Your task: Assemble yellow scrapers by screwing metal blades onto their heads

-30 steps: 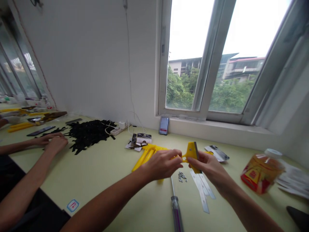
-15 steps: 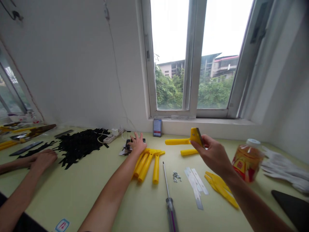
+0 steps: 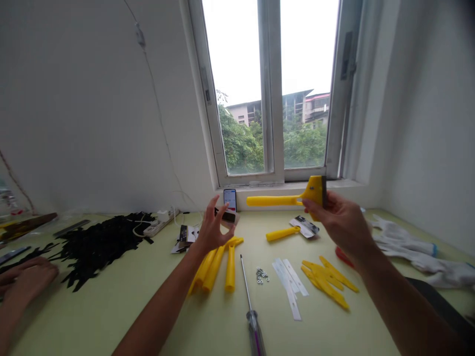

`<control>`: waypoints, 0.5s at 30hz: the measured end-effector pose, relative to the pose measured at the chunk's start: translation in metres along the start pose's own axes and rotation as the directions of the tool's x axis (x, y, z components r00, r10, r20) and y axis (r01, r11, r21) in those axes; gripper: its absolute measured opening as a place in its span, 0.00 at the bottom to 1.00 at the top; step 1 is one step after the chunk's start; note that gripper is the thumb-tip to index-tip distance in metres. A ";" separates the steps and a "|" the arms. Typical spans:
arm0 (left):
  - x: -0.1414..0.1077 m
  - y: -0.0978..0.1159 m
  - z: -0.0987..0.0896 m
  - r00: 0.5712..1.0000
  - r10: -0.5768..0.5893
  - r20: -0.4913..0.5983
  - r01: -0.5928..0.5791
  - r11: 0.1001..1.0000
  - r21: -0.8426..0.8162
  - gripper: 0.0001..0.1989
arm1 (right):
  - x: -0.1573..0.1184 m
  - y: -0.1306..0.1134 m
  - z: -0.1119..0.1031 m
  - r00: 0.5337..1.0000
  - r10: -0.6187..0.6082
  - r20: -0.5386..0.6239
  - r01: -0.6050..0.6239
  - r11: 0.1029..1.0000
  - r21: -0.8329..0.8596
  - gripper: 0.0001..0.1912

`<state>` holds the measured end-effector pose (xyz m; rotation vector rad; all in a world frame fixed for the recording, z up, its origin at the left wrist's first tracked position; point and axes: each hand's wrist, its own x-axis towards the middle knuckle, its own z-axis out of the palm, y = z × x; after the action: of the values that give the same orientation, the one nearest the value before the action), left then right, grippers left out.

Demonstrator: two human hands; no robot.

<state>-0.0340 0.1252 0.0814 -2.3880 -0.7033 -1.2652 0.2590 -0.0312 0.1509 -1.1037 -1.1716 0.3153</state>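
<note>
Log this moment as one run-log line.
right hand: holds yellow-handled scraper | left hand: open, above yellow plastic handles | screwdriver: on table

The right hand (image 3: pixel 343 222) hides part of the head of the yellow scraper (image 3: pixel 274 200), and the right wrist covers most of a red object (image 3: pixel 342 256) that cannot be identified. The screwdriver (image 3: pixel 254 326) runs off the bottom edge. A co-worker's hand (image 3: pixel 25 282) is cut by the left edge. The small metal pieces (image 3: pixel 261 276) are too tiny to make out clearly.
</note>
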 end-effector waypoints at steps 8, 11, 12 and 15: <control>0.030 0.078 -0.019 0.882 0.363 -0.300 -0.431 0.879 -0.205 0.51 | -0.010 -0.045 -0.035 0.991 0.129 0.043 -0.130 0.991 0.029 0.24; 0.030 0.084 -0.016 0.880 0.363 -0.307 -0.434 0.877 -0.208 0.52 | -0.012 -0.053 -0.045 0.981 0.180 0.076 -0.178 0.983 -0.043 0.28; 0.029 0.086 -0.014 0.879 0.367 -0.305 -0.436 0.877 -0.203 0.52 | -0.013 -0.055 -0.046 0.975 0.193 0.110 -0.187 0.980 -0.062 0.29; 0.023 0.094 -0.014 0.875 0.395 -0.281 -0.445 0.885 -0.141 0.51 | -0.017 -0.052 -0.036 0.976 0.148 0.162 -0.122 0.980 -0.159 0.28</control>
<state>0.0213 0.0477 0.1013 -2.3012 0.0307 -1.4466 0.2657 -0.0863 0.1848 -1.3107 -1.2921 0.4428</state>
